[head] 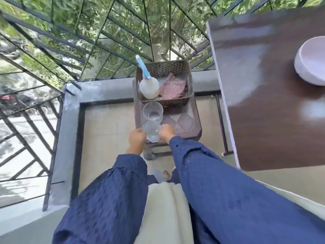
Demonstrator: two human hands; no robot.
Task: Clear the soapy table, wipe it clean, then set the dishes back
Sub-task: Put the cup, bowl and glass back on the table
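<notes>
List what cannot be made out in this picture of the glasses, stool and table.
1. Head view: the bowl is cut off by the right edge.
2. Head view: the near glass sits between the left hand and the right hand; blur hides whether either grips it.
3. Head view: on the table, blur hides whether the pale patches are soap or glare.

Left hand (137,140), right hand (166,132) on glass (151,132)

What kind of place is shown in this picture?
Probably a home balcony: a black metal grille with trees beyond, a tiled floor edged by a grey ledge, and a brown table with a white bowl.
</notes>
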